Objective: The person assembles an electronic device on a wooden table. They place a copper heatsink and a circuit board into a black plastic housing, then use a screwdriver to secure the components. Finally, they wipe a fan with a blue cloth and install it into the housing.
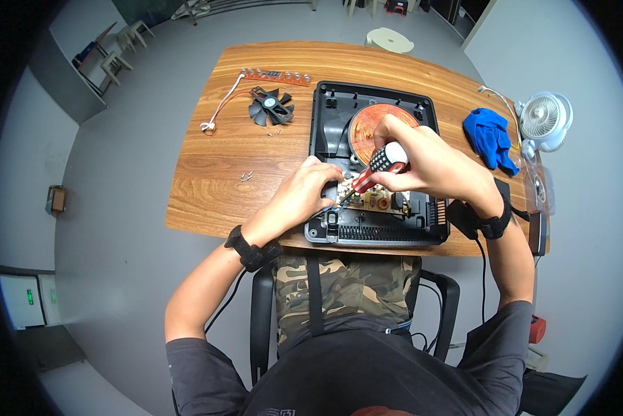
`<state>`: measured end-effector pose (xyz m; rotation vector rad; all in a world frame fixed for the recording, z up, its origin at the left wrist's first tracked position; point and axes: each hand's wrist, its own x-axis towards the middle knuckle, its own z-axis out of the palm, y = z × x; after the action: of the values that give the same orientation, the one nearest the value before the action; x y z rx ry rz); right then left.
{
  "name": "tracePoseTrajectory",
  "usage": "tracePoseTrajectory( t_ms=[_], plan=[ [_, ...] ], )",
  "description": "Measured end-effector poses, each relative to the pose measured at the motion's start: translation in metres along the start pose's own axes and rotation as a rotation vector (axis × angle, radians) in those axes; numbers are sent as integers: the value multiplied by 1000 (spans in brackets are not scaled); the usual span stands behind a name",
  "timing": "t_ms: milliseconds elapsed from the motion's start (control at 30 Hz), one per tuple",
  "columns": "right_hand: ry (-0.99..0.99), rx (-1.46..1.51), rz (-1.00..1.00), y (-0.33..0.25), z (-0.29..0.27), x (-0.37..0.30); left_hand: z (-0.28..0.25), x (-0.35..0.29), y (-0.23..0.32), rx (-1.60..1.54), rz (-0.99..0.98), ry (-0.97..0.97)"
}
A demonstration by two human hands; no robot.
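Note:
An opened induction cooker's black housing (325, 132) lies on the wooden table in front of me. Inside it, a round copper coil (374, 121) sits toward the back and a circuit board (383, 201) toward the front. My right hand (422, 156) is closed around a red, white and black screwdriver (381, 166), tilted with its shaft down to the board's left part. My left hand (306, 187) rests at the housing's left edge, fingers curled beside the screwdriver's tip near some blue wires (320, 213). What its fingertips hold, if anything, is hidden.
Left of the housing lie a black fan (270, 106), a red button board (277, 75) with a white cable, and several small screws (247, 177). At the right are a blue cloth (490, 139) and a white desk fan (544, 118). A white stool (389, 40) stands beyond the table.

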<state>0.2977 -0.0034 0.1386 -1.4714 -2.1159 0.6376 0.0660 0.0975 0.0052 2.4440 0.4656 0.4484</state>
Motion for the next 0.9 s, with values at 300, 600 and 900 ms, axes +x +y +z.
tracePoseTrajectory(
  t_ms=[300,600,900],
  plan=[
    [21,-1,4,2,0,-2,0,-1,0,-9,5,5],
    [-14,-7,73,2,-5,-3,4,-1,-4,-33,0,8],
    [49,-43,-32,7,-2,-2,2,-3,-2,-32,15,32]
  ],
)
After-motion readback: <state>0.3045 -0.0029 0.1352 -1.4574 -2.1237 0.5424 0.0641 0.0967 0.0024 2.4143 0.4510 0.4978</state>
